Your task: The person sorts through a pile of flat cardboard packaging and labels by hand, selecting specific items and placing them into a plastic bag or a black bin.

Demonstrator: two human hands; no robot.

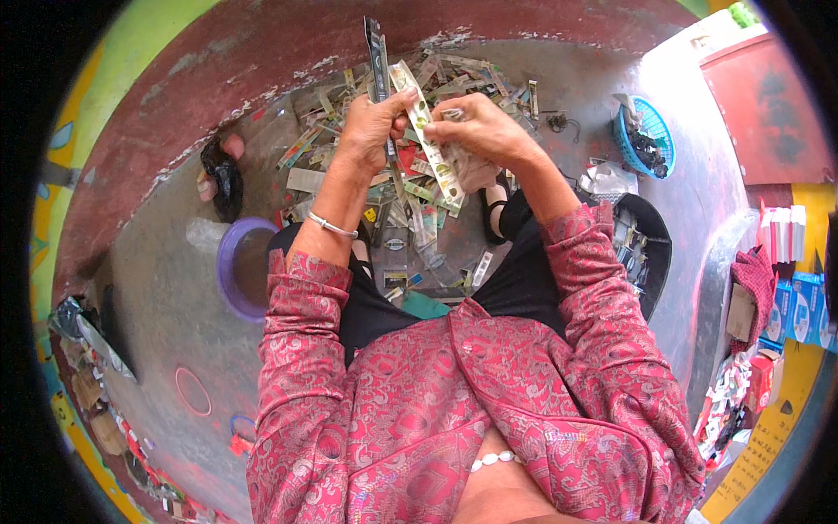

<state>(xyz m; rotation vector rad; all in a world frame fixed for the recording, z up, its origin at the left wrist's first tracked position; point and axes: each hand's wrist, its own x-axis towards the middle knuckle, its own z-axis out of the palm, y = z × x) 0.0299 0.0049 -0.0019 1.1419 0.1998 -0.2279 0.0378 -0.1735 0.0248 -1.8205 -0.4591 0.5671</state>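
Observation:
My left hand [370,129] is closed round a long, narrow dark strip [376,54] that stands nearly upright. The same hand grips a pale flat strip [417,109] with greenish patches near its upper end. This pale strip slants down to the right. My right hand [491,131] is closed on a crumpled greyish-beige cloth [477,171], its thumb and fingers at the strip's right edge. Whether the cloth touches the strip's face is partly hidden by the fingers. Below both hands, a loose pile of similar flat strips [304,180] spreads over the floor.
A purple basin [229,278] stands left of my legs, with a black plastic bag [225,179] beyond it. By my right knee is a black tub [661,262] holding flat pieces. A blue basket [665,144] of dark items stands farther right. Boxes [801,306] line the right wall.

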